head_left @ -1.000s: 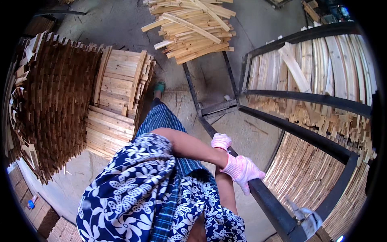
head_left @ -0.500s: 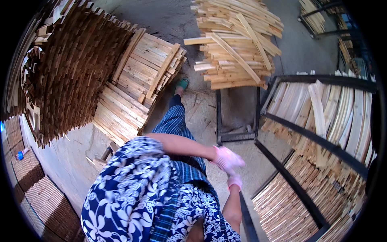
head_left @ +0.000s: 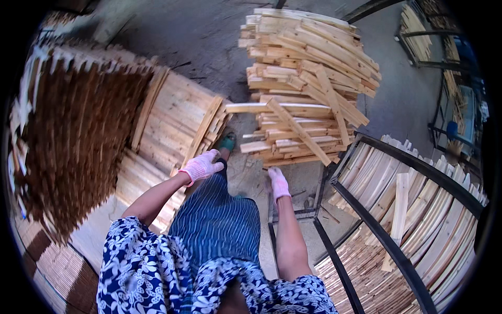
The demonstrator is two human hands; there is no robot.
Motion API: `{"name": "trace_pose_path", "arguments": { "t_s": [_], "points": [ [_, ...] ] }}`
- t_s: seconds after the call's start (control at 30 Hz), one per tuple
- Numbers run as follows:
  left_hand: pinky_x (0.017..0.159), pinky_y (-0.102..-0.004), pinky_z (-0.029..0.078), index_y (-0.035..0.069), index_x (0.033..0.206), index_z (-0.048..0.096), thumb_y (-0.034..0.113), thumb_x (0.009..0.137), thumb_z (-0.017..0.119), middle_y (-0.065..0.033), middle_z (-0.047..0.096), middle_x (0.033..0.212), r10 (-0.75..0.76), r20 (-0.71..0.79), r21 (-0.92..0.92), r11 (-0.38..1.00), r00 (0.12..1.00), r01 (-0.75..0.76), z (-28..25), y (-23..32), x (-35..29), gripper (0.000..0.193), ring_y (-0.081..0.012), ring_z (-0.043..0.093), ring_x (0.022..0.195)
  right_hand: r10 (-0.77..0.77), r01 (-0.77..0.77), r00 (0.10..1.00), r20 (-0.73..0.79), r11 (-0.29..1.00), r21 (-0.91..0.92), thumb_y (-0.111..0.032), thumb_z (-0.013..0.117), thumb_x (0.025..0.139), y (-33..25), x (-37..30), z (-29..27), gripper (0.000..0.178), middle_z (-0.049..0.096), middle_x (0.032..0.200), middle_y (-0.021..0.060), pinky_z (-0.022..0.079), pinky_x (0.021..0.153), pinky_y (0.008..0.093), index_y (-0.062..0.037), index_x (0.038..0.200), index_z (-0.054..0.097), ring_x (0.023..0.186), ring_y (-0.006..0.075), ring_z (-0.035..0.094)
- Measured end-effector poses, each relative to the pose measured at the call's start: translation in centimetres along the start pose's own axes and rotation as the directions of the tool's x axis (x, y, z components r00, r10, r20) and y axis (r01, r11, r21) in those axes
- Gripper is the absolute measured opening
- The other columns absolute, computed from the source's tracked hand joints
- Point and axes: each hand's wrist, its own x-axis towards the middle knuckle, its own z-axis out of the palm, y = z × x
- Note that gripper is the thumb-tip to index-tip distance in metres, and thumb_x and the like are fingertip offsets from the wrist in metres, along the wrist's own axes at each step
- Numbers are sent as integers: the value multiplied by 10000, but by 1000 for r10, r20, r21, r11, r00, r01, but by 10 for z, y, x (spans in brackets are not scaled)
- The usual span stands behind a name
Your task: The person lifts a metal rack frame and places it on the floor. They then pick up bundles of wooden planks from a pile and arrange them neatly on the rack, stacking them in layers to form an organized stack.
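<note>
My left hand [head_left: 202, 166], in a pink knitted glove, is stretched forward over the near corner of a stack of flat boards [head_left: 175, 112]. Its thumb stands apart from the fingers and nothing shows in it; whether it touches the boards I cannot tell. Farther right, my right hand [head_left: 279, 183], gloved alike, reaches toward the near edge of a loose pile of wooden slats [head_left: 303, 115]. Its fingers are extended and I see nothing held. Two slats [head_left: 298, 131] lie slantwise on top of that pile.
A tall, dense stack of slats [head_left: 78, 125] stands at the left. On the right, a dark metal frame [head_left: 389, 238] surrounds upright thin boards [head_left: 439, 209]. Another metal frame [head_left: 294, 214] is below the loose pile. My green shoe [head_left: 228, 141] is on the floor between the stacks.
My hands were together at the lower right; now they are apart. The left has moved left and forward, the right forward and left. The view has shifted, bringing the loose pile nearer.
</note>
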Motion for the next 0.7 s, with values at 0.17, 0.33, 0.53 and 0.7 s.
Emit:
{"name": "trace_pose_path", "arguments": {
  "t_s": [0.17, 0.33, 0.53, 0.7],
  "points": [
    [1004, -432, 471, 8, 1290, 570, 364, 883, 663, -239, 618, 1203, 238, -187, 143, 966, 953, -213, -48, 55, 130, 548, -384, 593, 1166, 388, -198, 918, -76, 617, 761, -559, 639, 925, -73, 129, 2, 679, 555, 1245, 160, 478, 950, 486, -38, 1340, 502, 1105, 314, 556],
    [1058, -476, 436, 94, 1366, 484, 377, 853, 708, -228, 530, 1310, 329, -305, 435, 883, 894, -177, -96, 160, 241, 627, -401, 517, 1251, 571, -196, 819, -47, 356, 914, -754, 598, 842, -98, 196, -58, 1015, 281, 1568, 204, 314, 1147, 555, -60, 1520, 302, 1414, 385, 344],
    [1158, -572, 304, 271, 1471, 434, 392, 771, 790, -208, 398, 1523, 825, 12, 816, 318, 565, -482, -38, 247, 315, 795, -419, 345, 1442, 609, -107, 692, -389, 619, 778, -503, 696, 897, -114, 188, -14, 816, 424, 1458, 215, 470, 998, 545, -68, 1486, 337, 1251, 378, 504],
    [1160, -619, 258, 308, 1542, 357, 563, 746, 769, -216, 309, 1592, 795, -89, 804, 413, 600, -428, -36, 305, 374, 932, -441, 306, 1461, 326, 350, 628, -706, 692, 632, -260, 733, 902, -102, 153, 6, 742, 492, 1398, 194, 507, 958, 430, 26, 1445, 314, 1120, 285, 564]
  ]
}}
